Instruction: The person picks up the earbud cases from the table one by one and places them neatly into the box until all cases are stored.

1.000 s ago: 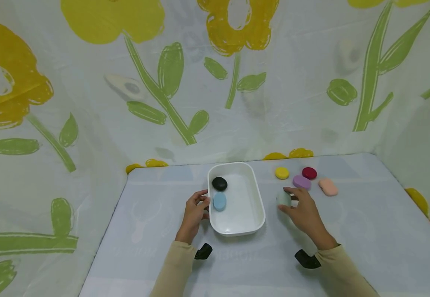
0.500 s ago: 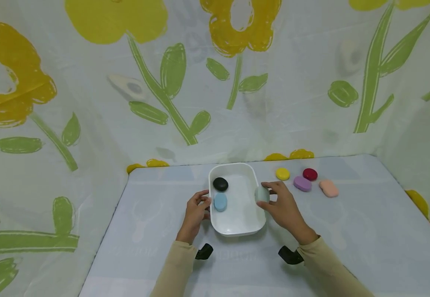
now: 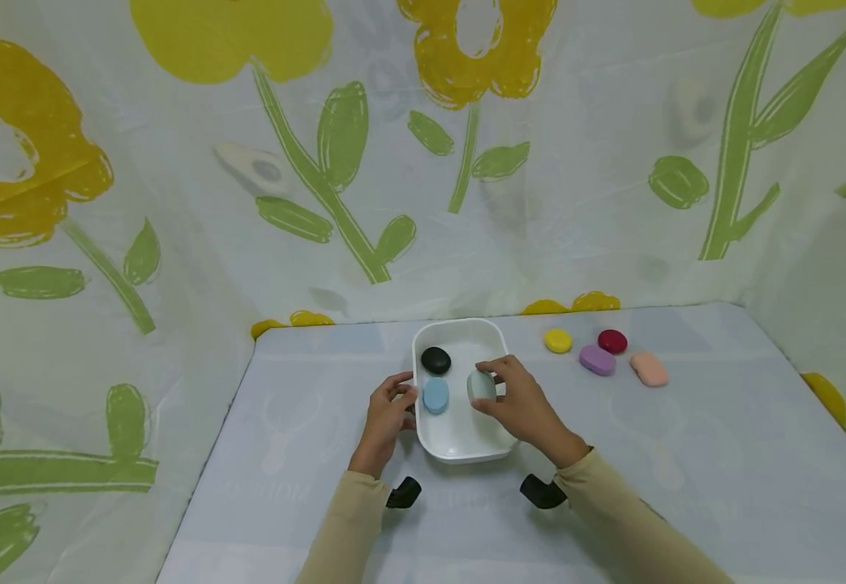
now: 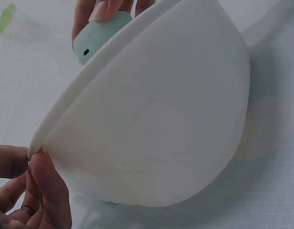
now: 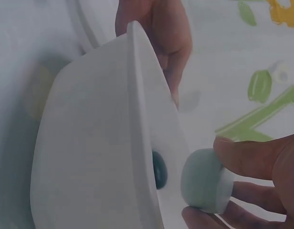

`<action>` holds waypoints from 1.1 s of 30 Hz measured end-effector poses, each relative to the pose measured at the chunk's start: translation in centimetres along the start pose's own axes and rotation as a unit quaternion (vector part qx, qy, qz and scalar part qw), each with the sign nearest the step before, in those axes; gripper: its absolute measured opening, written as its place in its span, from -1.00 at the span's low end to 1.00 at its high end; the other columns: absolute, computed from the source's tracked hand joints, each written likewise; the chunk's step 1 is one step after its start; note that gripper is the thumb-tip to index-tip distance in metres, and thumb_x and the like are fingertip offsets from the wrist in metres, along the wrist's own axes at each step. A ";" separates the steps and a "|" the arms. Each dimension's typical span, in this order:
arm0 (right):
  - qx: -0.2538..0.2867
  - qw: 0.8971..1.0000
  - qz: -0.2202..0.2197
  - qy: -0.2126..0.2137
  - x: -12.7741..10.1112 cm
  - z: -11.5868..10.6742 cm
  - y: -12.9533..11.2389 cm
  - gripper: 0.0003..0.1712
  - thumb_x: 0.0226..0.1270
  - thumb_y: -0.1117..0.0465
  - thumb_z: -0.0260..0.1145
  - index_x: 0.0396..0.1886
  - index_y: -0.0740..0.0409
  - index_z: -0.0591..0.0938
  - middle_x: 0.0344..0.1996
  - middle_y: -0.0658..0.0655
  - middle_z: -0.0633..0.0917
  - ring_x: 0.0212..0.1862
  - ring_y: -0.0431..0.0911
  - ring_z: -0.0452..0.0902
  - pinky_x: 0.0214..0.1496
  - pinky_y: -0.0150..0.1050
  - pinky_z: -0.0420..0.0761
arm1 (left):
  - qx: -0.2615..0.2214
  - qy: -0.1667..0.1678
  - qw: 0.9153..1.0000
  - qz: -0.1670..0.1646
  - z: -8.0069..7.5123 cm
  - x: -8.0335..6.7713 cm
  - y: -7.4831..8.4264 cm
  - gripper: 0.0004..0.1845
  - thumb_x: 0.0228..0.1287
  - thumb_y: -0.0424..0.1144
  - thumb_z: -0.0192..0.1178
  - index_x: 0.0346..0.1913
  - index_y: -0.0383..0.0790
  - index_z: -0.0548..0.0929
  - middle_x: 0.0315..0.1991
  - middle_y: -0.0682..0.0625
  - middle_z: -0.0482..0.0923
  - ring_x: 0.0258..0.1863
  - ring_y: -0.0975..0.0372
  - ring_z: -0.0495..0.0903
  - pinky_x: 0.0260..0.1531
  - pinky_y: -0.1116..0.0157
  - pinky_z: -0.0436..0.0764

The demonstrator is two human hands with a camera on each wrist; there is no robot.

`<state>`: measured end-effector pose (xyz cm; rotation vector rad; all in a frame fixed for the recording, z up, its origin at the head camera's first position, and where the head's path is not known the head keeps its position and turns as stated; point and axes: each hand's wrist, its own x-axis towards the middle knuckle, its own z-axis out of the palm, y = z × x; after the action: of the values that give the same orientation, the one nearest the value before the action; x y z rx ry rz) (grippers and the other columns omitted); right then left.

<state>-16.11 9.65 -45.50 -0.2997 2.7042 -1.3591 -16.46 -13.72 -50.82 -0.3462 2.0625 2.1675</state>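
Head view: left hand (image 3: 384,418) pinches the rim of the white tray (image 3: 466,436), presumably to steady it. Right hand (image 3: 521,401) grasps a pale green piece (image 3: 480,388) by opposite edges, over the tray's interior, likely for secure control. Black piece (image 3: 435,360) and blue piece (image 3: 435,396) lie inside the tray, along its left wall.

The tub (image 3: 457,434) stands on the bench (image 3: 284,503), a curtain (image 3: 196,268) behind it. Along the tub's left inside lie a back piece (image 3: 435,360) and, before it, a front piece (image 3: 435,396). The left hand (image 3: 382,422) is at the tub's left rim, the right hand (image 3: 525,405) above the tub with a raised piece (image 3: 479,386). Right of the tub lie a first piece (image 3: 558,341), a second piece (image 3: 598,361) with a third piece (image 3: 612,341) just behind, then an outermost piece (image 3: 649,369).
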 end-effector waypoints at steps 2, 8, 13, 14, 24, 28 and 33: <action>-0.001 1.000 -0.006 -0.010 0.0 0.4 -0.2 -0.33 0.25 0.37 0.60 0.36 0.30 0.60 0.22 0.30 0.55 0.15 0.17 0.62 0.06 -0.09 0.78 | 0.000 0.000 1.000 0.000 0.0 0.0 0.0 -0.59 0.61 -0.35 0.15 0.41 -0.35 0.51 -0.01 -0.13 0.51 -0.33 0.21 0.56 -0.57 0.39 0.63; -0.016 0.999 -0.012 -0.037 0.1 1.7 -0.6 -0.37 0.22 0.35 0.63 0.29 0.27 0.65 0.16 0.22 0.59 0.10 0.09 0.60 0.00 -0.14 0.76 | 0.001 0.001 1.000 0.001 0.0 0.0 0.0 -0.58 0.61 -0.35 0.16 0.41 -0.35 0.51 -0.03 -0.11 0.52 -0.34 0.21 0.56 -0.58 0.38 0.61; -0.041 0.997 -0.023 -0.053 0.1 2.7 -0.7 -0.40 0.19 0.34 0.65 0.24 0.24 0.68 0.10 0.17 0.62 0.06 0.06 0.60 0.06 -0.06 0.71 | 0.002 -0.001 1.000 0.005 0.2 -0.2 0.1 -0.57 0.62 -0.35 0.15 0.43 -0.37 0.49 -0.02 -0.10 0.52 -0.33 0.21 0.57 -0.59 0.37 0.62; -0.045 0.997 -0.026 -0.057 0.1 2.9 -0.7 -0.40 0.18 0.34 0.65 0.24 0.24 0.68 0.10 0.17 0.62 0.05 0.06 0.61 0.07 -0.05 0.70 | 0.002 -0.001 1.000 0.005 0.2 -0.2 0.1 -0.57 0.62 -0.35 0.15 0.44 -0.36 0.49 -0.02 -0.10 0.52 -0.33 0.21 0.57 -0.59 0.37 0.62; -0.062 0.993 -0.058 -0.086 -0.1 4.1 -1.2 -0.40 0.18 0.35 0.65 0.22 0.32 0.67 0.04 0.21 0.63 -0.06 0.01 0.59 0.04 -0.07 0.68 | 0.000 -0.004 1.000 0.007 0.1 0.0 -0.1 -0.60 0.61 -0.38 0.14 0.40 -0.37 0.51 -0.03 -0.12 0.53 -0.34 0.21 0.58 -0.57 0.40 0.63; -0.062 0.992 -0.065 -0.090 -0.2 4.4 -1.2 -0.40 0.18 0.36 0.64 0.22 0.35 0.66 0.04 0.23 0.63 -0.08 -0.01 0.57 0.03 -0.07 0.66 | -0.003 -0.004 1.000 0.007 0.2 0.0 -0.1 -0.60 0.61 -0.39 0.13 0.40 -0.37 0.52 -0.04 -0.11 0.52 -0.35 0.22 0.58 -0.57 0.41 0.62; -0.061 0.991 -0.070 -0.100 -0.4 4.6 -1.2 -0.40 0.19 0.38 0.62 0.23 0.37 0.65 0.06 0.25 0.64 -0.03 0.06 0.63 0.09 0.01 0.70 | -0.005 -0.006 1.000 0.014 0.1 -0.1 -0.1 -0.60 0.60 -0.40 0.14 0.39 -0.39 0.51 -0.06 -0.10 0.52 -0.36 0.22 0.58 -0.58 0.41 0.61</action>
<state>-14.74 5.46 -47.29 -0.6115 2.6437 -1.1277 -16.40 -13.57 -50.85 -0.3046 2.0622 2.1922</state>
